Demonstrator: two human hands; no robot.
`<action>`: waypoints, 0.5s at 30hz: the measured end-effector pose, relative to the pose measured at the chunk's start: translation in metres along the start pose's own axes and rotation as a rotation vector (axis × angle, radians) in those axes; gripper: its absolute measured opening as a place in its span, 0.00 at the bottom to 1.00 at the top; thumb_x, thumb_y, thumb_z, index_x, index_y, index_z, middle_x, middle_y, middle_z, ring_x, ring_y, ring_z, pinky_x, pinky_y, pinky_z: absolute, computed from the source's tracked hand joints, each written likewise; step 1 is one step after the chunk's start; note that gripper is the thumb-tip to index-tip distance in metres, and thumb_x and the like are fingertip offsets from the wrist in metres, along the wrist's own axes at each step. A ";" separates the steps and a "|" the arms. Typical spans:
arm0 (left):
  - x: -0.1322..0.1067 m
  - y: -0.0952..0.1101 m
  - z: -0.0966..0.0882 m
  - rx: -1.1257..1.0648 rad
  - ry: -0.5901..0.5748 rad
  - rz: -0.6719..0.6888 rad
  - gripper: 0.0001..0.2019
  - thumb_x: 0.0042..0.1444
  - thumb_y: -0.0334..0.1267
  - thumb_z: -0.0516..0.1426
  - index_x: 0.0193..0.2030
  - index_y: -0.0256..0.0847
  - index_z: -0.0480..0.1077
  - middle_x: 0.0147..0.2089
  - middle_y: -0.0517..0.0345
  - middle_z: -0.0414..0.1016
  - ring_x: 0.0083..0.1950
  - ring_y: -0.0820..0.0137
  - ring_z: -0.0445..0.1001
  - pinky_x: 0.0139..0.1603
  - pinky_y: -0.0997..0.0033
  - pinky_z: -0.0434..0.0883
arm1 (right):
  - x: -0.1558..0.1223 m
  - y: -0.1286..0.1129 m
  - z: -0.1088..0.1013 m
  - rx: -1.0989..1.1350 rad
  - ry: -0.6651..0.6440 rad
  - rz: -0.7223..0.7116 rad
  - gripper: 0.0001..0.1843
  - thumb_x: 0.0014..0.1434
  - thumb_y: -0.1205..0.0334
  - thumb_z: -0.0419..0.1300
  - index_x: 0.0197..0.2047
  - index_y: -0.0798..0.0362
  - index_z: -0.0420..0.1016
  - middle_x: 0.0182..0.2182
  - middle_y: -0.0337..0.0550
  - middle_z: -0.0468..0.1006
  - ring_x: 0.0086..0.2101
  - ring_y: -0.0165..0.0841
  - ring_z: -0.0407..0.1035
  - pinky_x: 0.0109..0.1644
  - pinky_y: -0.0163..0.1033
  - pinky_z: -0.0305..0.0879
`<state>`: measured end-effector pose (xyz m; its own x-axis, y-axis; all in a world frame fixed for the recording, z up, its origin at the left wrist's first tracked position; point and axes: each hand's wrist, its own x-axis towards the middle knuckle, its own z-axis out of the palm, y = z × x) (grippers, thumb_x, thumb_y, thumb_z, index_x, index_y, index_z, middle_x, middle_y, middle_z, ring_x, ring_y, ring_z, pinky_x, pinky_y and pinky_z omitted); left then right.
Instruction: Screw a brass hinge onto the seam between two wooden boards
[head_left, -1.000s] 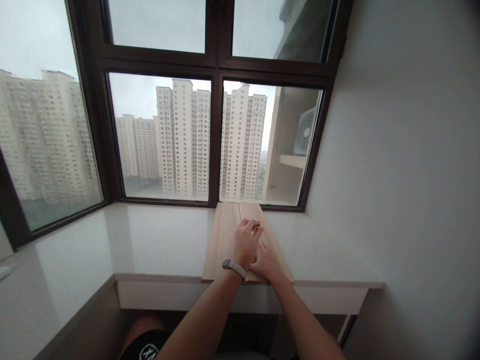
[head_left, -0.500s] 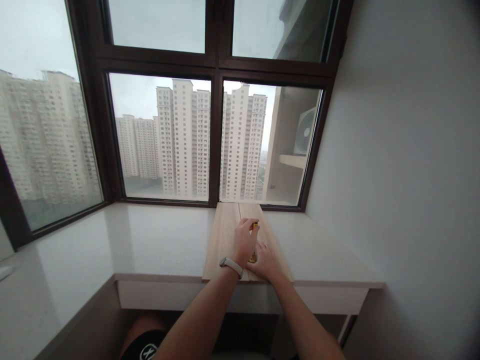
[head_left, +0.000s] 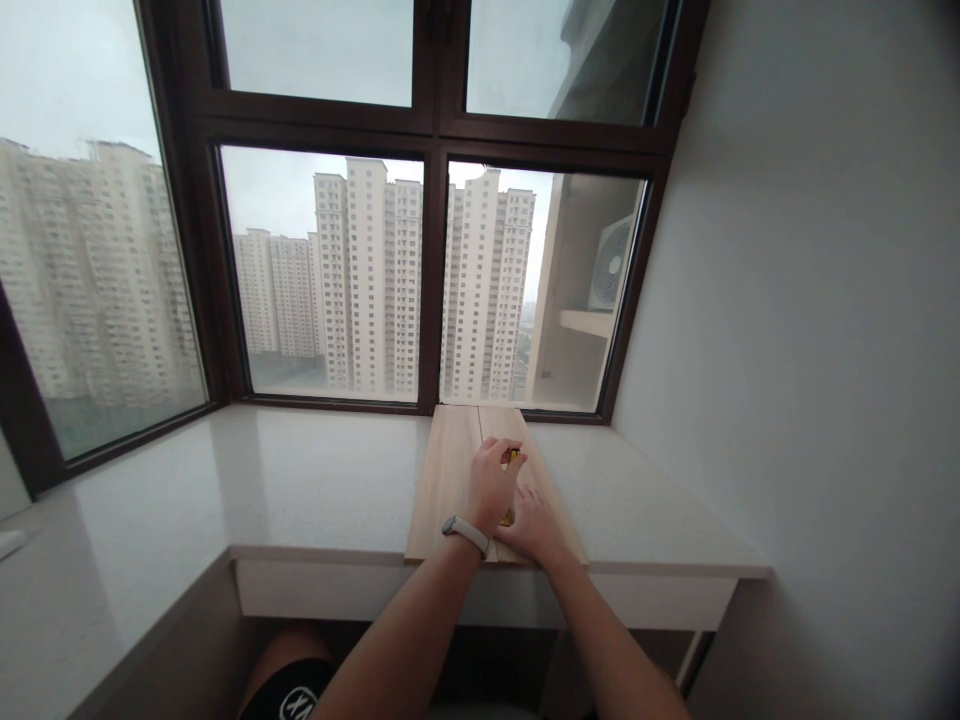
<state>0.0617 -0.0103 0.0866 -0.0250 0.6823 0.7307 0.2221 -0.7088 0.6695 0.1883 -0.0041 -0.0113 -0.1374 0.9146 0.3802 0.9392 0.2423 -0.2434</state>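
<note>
My left hand (head_left: 491, 482), with a pale watch on the wrist, is raised over the board and pinches a small yellow-and-black object (head_left: 514, 455). Too little of that object shows to tell its kind. Just below and to the right, my right hand (head_left: 532, 525) rests on the wooden board (head_left: 442, 480), curled around a small yellow piece (head_left: 507, 518) between thumb and fingers. Most of that piece is hidden by the hands, and whether the two yellow parts join cannot be seen. A dark seam runs along the board's length.
The board lies across a white windowsill counter (head_left: 330, 480), reaching from its front edge to the dark window frame (head_left: 431, 280). A white wall (head_left: 787, 300) rises on the right. At the far left is a white item (head_left: 11, 543). My leg (head_left: 289, 660) is under the counter.
My left hand has shifted very slightly to the right with the yellow-and-black object, and a bit more of its yellow shows. My right hand stays in place.
</note>
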 end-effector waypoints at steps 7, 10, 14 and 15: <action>0.008 -0.008 -0.010 -0.045 -0.066 -0.036 0.11 0.57 0.29 0.62 0.46 0.44 0.77 0.44 0.55 0.77 0.42 0.70 0.77 0.42 0.69 0.78 | 0.000 0.003 0.003 -0.003 0.030 -0.038 0.47 0.50 0.29 0.60 0.64 0.53 0.67 0.58 0.57 0.71 0.58 0.51 0.62 0.63 0.50 0.54; 0.006 -0.008 -0.009 -0.037 -0.028 -0.031 0.10 0.58 0.31 0.62 0.46 0.43 0.75 0.43 0.55 0.77 0.43 0.69 0.77 0.43 0.67 0.78 | 0.001 0.005 0.006 -0.008 0.029 -0.027 0.49 0.49 0.29 0.61 0.64 0.53 0.67 0.59 0.57 0.70 0.59 0.52 0.61 0.64 0.51 0.53; -0.001 -0.003 -0.006 0.015 0.021 0.030 0.05 0.60 0.34 0.61 0.44 0.43 0.75 0.45 0.54 0.75 0.43 0.69 0.76 0.46 0.65 0.77 | 0.001 0.006 0.007 -0.012 0.021 -0.022 0.47 0.48 0.31 0.63 0.64 0.52 0.67 0.59 0.56 0.69 0.59 0.52 0.60 0.65 0.52 0.51; -0.002 -0.002 -0.005 0.038 0.025 0.043 0.05 0.60 0.34 0.61 0.44 0.43 0.75 0.45 0.54 0.75 0.43 0.68 0.76 0.47 0.64 0.76 | 0.001 0.006 0.006 -0.011 0.018 -0.025 0.46 0.49 0.32 0.63 0.64 0.52 0.67 0.59 0.55 0.70 0.59 0.51 0.61 0.65 0.52 0.51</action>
<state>0.0562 -0.0117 0.0843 -0.0385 0.6460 0.7624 0.2606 -0.7300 0.6318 0.1914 0.0005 -0.0180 -0.1555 0.9023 0.4021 0.9388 0.2616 -0.2240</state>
